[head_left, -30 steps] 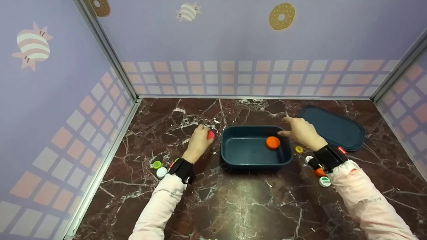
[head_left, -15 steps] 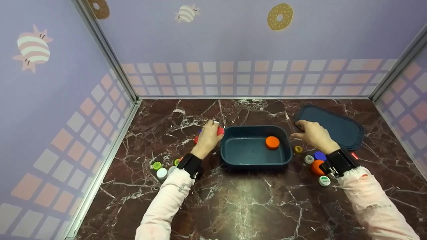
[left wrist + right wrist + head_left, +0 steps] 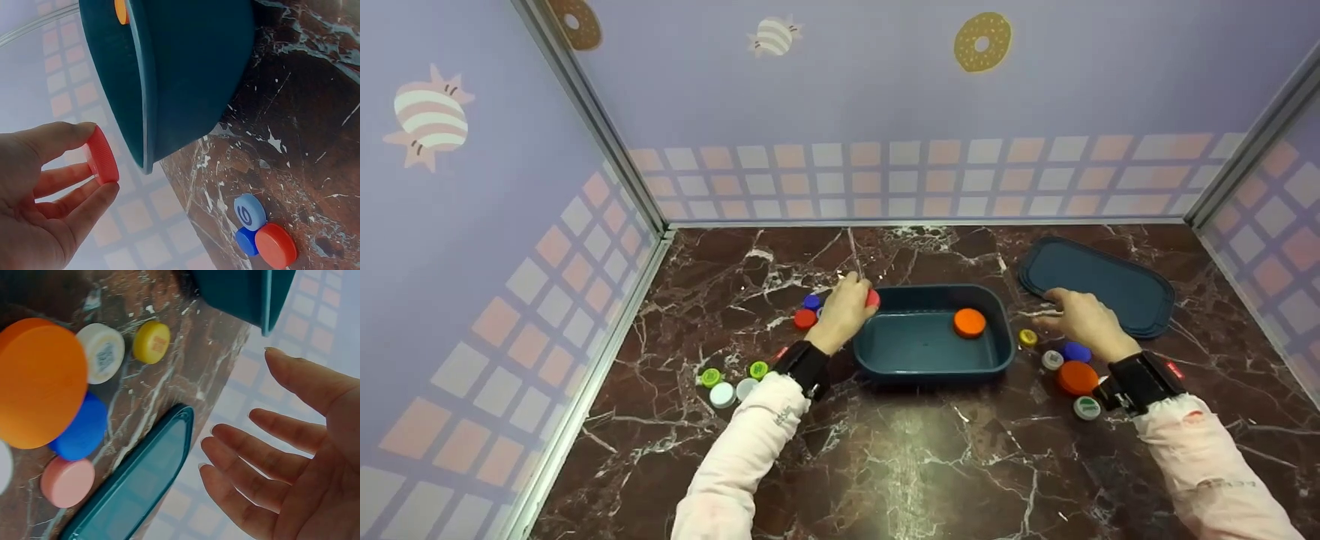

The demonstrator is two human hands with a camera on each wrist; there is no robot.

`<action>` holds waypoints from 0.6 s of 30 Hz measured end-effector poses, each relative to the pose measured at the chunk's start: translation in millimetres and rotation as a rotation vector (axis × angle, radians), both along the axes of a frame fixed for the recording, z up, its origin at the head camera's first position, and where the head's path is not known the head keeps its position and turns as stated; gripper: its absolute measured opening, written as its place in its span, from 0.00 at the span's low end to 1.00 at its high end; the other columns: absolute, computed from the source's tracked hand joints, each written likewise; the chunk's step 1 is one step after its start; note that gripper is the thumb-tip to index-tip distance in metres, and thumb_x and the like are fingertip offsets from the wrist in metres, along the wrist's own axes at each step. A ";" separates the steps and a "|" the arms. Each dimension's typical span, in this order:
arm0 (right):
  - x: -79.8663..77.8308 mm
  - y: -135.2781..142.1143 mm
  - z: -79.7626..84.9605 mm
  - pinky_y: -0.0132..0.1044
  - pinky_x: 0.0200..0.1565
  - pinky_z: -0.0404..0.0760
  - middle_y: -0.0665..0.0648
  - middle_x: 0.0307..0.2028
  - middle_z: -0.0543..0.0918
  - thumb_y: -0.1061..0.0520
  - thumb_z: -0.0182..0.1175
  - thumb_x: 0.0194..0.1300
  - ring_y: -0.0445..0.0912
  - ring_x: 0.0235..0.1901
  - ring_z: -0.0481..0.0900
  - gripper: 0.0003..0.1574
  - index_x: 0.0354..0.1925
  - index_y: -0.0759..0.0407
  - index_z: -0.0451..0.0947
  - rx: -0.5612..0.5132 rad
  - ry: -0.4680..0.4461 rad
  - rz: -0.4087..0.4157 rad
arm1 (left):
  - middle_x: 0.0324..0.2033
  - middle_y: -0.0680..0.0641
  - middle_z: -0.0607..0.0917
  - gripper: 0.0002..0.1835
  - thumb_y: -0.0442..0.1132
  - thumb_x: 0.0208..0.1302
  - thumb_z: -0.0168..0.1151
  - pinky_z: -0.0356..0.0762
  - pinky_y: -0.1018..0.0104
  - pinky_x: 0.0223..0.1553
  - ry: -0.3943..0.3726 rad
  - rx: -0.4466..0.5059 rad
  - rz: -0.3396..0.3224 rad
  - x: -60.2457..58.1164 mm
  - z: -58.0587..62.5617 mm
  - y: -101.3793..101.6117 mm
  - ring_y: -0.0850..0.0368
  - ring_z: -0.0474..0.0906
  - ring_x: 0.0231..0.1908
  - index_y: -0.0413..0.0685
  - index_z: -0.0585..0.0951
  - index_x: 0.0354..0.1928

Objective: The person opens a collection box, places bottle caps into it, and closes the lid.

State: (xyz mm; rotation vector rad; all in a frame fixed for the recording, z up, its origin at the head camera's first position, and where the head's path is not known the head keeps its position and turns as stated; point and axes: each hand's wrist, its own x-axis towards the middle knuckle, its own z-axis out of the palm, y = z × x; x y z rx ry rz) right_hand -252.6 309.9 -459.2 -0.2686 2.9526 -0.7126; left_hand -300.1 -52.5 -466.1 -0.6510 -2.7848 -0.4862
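Observation:
At the left rim of a dark teal plastic box [image 3: 934, 373], my left hand [image 3: 842, 313] pinches a pinkish-red bottle cap [image 3: 102, 156] between thumb and fingertips. The left wrist view shows the cap on edge, just outside the box wall. Inside the box, toward its right end, lies an orange cap [image 3: 970, 323]. My right hand [image 3: 1086, 326] hovers to the right of the box with fingers spread and nothing in them. Near it are a yellow cap [image 3: 151, 342], a white cap [image 3: 101, 353], a blue cap [image 3: 84, 428] and a big orange cap [image 3: 42, 382].
The box's teal lid [image 3: 1099, 281] lies flat at the back right. Left of the box sit a red cap [image 3: 275, 246], a small blue cap [image 3: 247, 241] and a light-blue cap [image 3: 250, 211]. Green caps [image 3: 710, 377] and white caps [image 3: 722, 394] lie farther left. Patterned walls enclose the tabletop.
My left hand has carried the pinkish-red cap rightward to the box rim, uncovering red and blue caps behind it. My right hand has drawn back to the right, away from the box.

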 end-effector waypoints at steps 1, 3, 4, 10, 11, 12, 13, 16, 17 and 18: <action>1.0 1.4 -1.7 0.55 0.37 0.71 0.71 0.43 0.74 0.47 0.59 0.59 0.61 0.39 0.74 0.36 0.57 0.70 0.65 -0.002 -0.001 0.004 | 0.32 0.41 0.73 0.10 0.36 0.50 0.67 0.72 0.57 0.37 0.005 -0.006 -0.004 -0.3 -0.9 1.4 0.45 0.74 0.35 0.37 0.77 0.31; 2.8 3.8 -5.3 0.53 0.36 0.72 0.70 0.41 0.75 0.50 0.60 0.60 0.60 0.38 0.75 0.34 0.56 0.71 0.65 -0.011 -0.006 0.009 | 0.32 0.41 0.73 0.10 0.36 0.50 0.67 0.72 0.57 0.37 0.009 -0.023 -0.013 -0.9 -2.9 4.4 0.45 0.74 0.35 0.37 0.77 0.30; 3.4 4.8 -6.6 0.52 0.36 0.72 0.69 0.40 0.76 0.50 0.60 0.60 0.59 0.37 0.75 0.34 0.56 0.71 0.65 -0.010 -0.010 0.008 | 0.32 0.41 0.73 0.09 0.36 0.50 0.66 0.72 0.57 0.36 0.007 -0.033 -0.015 -1.5 -3.6 5.9 0.46 0.74 0.35 0.37 0.77 0.30; 7.0 7.0 -13.2 0.48 0.29 0.74 0.69 0.38 0.77 0.50 0.62 0.57 0.58 0.33 0.76 0.35 0.55 0.71 0.67 0.023 -0.010 -0.012 | 0.32 0.42 0.75 0.08 0.37 0.49 0.65 0.75 0.56 0.33 -0.059 -0.093 -0.027 -3.8 -5.1 16.2 0.46 0.76 0.34 0.40 0.77 0.28; 7.7 6.6 -13.7 0.48 0.28 0.74 0.70 0.38 0.77 0.49 0.62 0.57 0.59 0.33 0.76 0.36 0.55 0.71 0.67 0.027 -0.008 -0.011 | 0.32 0.42 0.75 0.08 0.37 0.48 0.66 0.75 0.56 0.32 -0.066 -0.104 -0.031 -4.4 -5.0 18.0 0.47 0.76 0.33 0.41 0.77 0.27; 8.3 6.0 -14.1 0.47 0.28 0.74 0.71 0.39 0.76 0.48 0.62 0.57 0.59 0.34 0.76 0.36 0.55 0.71 0.67 0.027 -0.009 -0.008 | 0.32 0.43 0.75 0.08 0.38 0.48 0.66 0.75 0.56 0.32 -0.075 -0.116 -0.034 -5.1 -4.9 19.7 0.47 0.77 0.33 0.41 0.78 0.26; 9.1 5.2 -14.1 0.47 0.28 0.75 0.72 0.40 0.76 0.48 0.62 0.57 0.60 0.35 0.76 0.37 0.55 0.72 0.67 0.026 -0.010 -0.007 | 0.31 0.43 0.76 0.08 0.38 0.48 0.66 0.75 0.56 0.32 -0.080 -0.128 -0.040 -5.9 -5.1 21.3 0.47 0.77 0.33 0.41 0.78 0.26; 10.4 3.6 -14.8 0.48 0.31 0.75 0.73 0.43 0.75 0.46 0.61 0.57 0.61 0.38 0.75 0.39 0.56 0.72 0.65 0.020 -0.024 0.000 | 0.31 0.44 0.76 0.07 0.37 0.47 0.66 0.74 0.56 0.32 -0.105 -0.170 -0.049 -8.1 -6.4 24.8 0.48 0.77 0.32 0.42 0.77 0.25; 11.0 2.9 -14.5 0.48 0.32 0.75 0.73 0.44 0.74 0.46 0.61 0.57 0.61 0.39 0.75 0.39 0.57 0.72 0.65 0.014 -0.030 0.002 | 0.31 0.44 0.77 0.07 0.37 0.46 0.66 0.74 0.56 0.32 -0.112 -0.181 -0.049 -8.8 -7.1 25.5 0.48 0.77 0.32 0.43 0.77 0.24; 11.3 2.3 -14.5 0.49 0.33 0.75 0.73 0.45 0.74 0.46 0.61 0.57 0.62 0.40 0.75 0.39 0.57 0.72 0.64 0.009 -0.033 0.004 | 0.31 0.44 0.77 0.07 0.37 0.46 0.67 0.74 0.56 0.32 -0.122 -0.192 -0.049 -9.3 -8.0 26.0 0.48 0.77 0.32 0.43 0.77 0.24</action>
